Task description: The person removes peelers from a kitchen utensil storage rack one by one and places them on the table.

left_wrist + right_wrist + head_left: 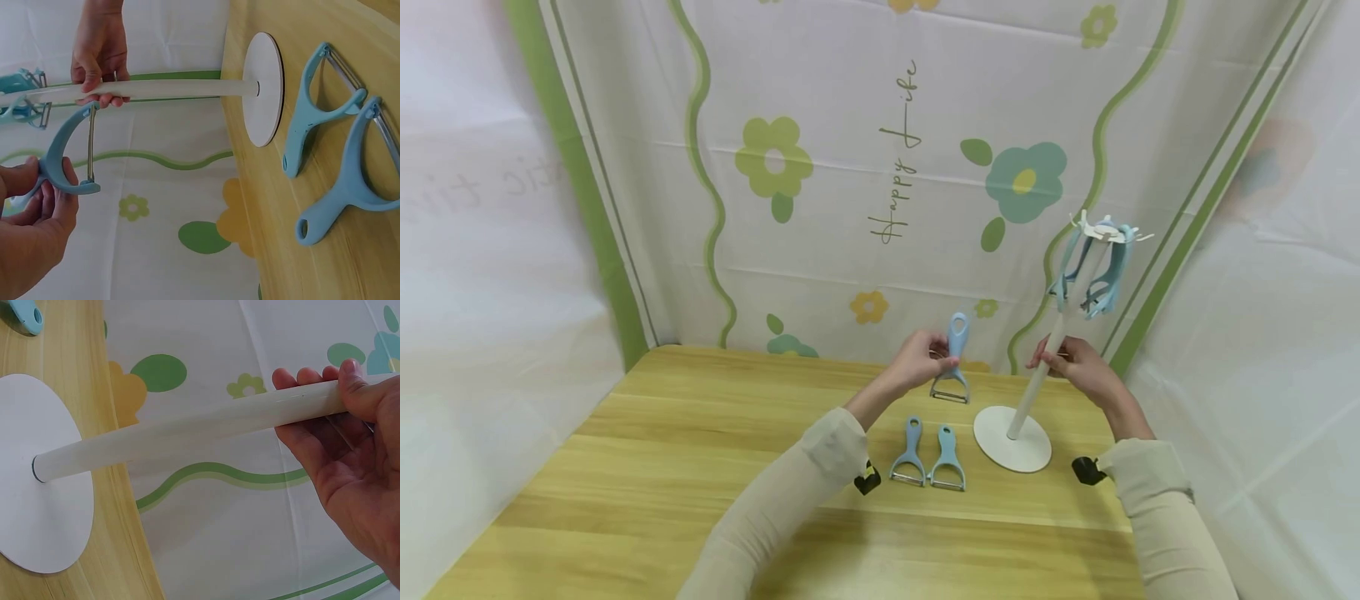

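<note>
The left hand (917, 360) pinches a light blue peeler (956, 343) between thumb and curled fingers, low on its handle near the fork of the head. The peeler is held clear of the counter (662, 450), close to its back edge, with the holed handle end up and the metal blade at the bottom. To its right, the right hand (1081, 368) is clamped on the pole (1036, 385) of a white stand, thumb on one side and fingers curled round the other. The pole rises from a flat round base (1000, 454) that rests on the counter. At its top spread white hooks (1103, 231), from which blue hanging peelers (1122, 262) dangle close around the pole, overlapping so that their number is hard to tell. Just left of the base, a greyish-blue peeler (912, 450) and a teal peeler (947, 450) lie side by side on the counter, heads toward the person and handles pointing away; their heads touch or nearly touch. Behind the counter hangs a white curtain (827, 267) printed with flowers, green wavy lines and the words "Happy Life"
</note>
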`<state>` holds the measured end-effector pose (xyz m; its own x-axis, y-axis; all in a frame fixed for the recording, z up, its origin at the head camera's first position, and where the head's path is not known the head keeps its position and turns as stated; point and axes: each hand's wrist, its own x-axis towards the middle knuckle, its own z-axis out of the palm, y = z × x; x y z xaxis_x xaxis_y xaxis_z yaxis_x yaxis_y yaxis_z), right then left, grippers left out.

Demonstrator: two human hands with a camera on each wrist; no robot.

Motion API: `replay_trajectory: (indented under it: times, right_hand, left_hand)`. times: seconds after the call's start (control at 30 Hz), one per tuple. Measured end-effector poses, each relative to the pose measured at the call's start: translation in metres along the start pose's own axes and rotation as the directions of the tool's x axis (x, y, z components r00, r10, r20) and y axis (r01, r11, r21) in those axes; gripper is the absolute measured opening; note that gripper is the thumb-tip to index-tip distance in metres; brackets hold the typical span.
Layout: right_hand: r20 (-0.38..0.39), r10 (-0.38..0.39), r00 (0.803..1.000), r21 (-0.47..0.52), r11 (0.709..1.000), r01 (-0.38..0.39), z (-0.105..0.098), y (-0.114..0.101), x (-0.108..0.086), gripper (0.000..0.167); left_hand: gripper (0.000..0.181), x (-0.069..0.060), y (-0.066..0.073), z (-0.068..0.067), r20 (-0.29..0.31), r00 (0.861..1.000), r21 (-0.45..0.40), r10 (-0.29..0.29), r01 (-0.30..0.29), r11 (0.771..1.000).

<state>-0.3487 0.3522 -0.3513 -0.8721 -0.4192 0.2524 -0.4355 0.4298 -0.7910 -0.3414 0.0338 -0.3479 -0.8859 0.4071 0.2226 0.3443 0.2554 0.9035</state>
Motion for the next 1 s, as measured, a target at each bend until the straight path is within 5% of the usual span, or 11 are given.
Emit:
replay_trajectory:
  times: [1.0]
  right_hand:
    - [0.012,-0.014,1.000,0.029,0.999,0.013,0.000,-0.002,-0.001,0.029]
  left_hand:
    - [0.010,-0.038,-0.055,-0.010,0.025,0.993,-0.063,-0.118,0.119,0.991]
